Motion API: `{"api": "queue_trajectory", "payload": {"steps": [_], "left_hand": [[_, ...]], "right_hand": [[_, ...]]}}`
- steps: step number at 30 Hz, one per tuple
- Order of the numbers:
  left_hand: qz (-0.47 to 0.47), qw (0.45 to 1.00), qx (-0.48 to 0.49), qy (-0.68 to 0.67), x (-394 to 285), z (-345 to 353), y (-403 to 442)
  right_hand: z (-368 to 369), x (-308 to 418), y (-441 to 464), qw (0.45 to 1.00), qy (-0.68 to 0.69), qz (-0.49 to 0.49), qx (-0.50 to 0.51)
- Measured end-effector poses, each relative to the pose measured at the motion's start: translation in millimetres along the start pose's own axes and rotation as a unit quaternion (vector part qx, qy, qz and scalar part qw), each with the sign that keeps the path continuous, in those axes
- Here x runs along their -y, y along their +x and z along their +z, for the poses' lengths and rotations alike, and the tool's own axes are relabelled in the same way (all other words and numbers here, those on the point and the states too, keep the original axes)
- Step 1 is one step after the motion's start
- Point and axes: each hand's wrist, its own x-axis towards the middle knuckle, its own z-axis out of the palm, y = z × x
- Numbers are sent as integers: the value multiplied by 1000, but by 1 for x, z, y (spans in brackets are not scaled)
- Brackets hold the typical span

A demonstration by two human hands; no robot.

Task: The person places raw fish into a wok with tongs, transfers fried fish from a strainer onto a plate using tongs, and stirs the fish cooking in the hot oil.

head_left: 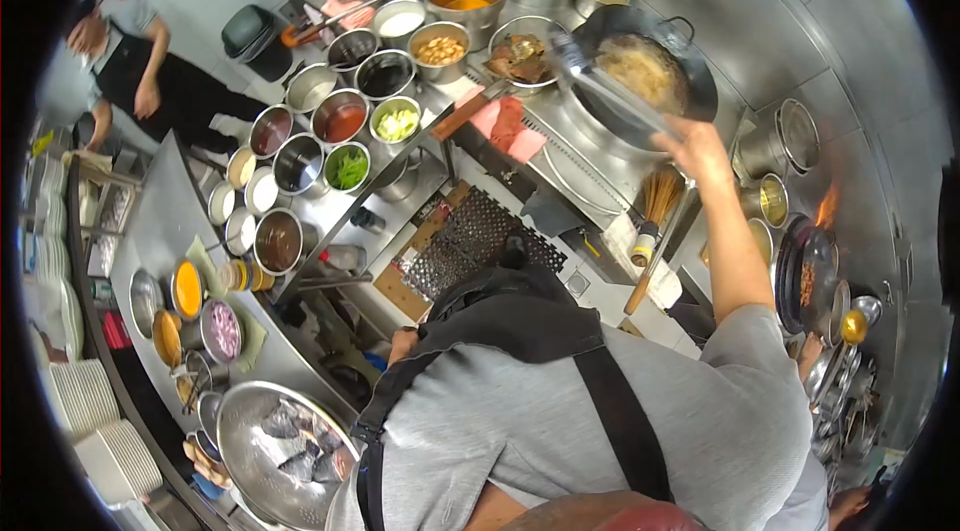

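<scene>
My right hand (695,151) is closed around the handle of a long metal utensil (620,91), held slantwise over the near side of a black wok (690,56). Motion smears the utensil's head, so its exact kind is unclear. Pale, bubbling liquid (640,71) fills the wok's bottom. Left of the wok is a steel bowl (518,56) with brown, leafy-looking contents. My left hand (403,343) hangs low beside my dark apron, mostly hidden by my body; its fingers and anything in them cannot be made out.
Sauce and ingredient pots (340,116) crowd the left counter. A wooden-handled tool (470,111) and a bamboo brush (658,201) lie near the stove edge. Flame (826,206) rises by another wok (805,276). A colander (250,431) holds fish pieces. A co-worker (140,81) stands upper left.
</scene>
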Motion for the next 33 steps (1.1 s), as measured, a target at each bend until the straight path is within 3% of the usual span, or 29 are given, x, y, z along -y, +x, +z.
{"api": "queue_trajectory", "payload": {"steps": [3,6,9,17,21,22,24,28,31,33], "left_hand": [[99,984,55,139,-8,-7,18],[244,906,88,335,-16,-12,18],[275,900,33,337,-28,-12,-8],[101,971,-11,216,-41,-12,-20],[-27,995,72,-58,-153,-68,-52],[-39,991,76,-98,-150,-63,-40],[-74,969,86,-218,-143,-54,-19],[-96,978,65,-171,-180,-60,-43],[-15,994,61,-94,-165,-52,-60],[251,965,60,-47,-72,-18,-24]], "right_hand": [[-17,-58,32,991,-61,118,-27],[-25,-114,63,980,-115,163,-22],[-21,-171,94,940,-209,269,6],[22,-237,177,918,-242,310,53],[22,-235,190,921,-228,310,57],[18,-237,189,921,-228,310,58],[4,-241,185,925,-217,313,-10],[-61,-220,146,938,-214,255,-95],[-105,-179,97,937,-238,170,-189],[-125,-128,64,934,-243,146,-217]]}}
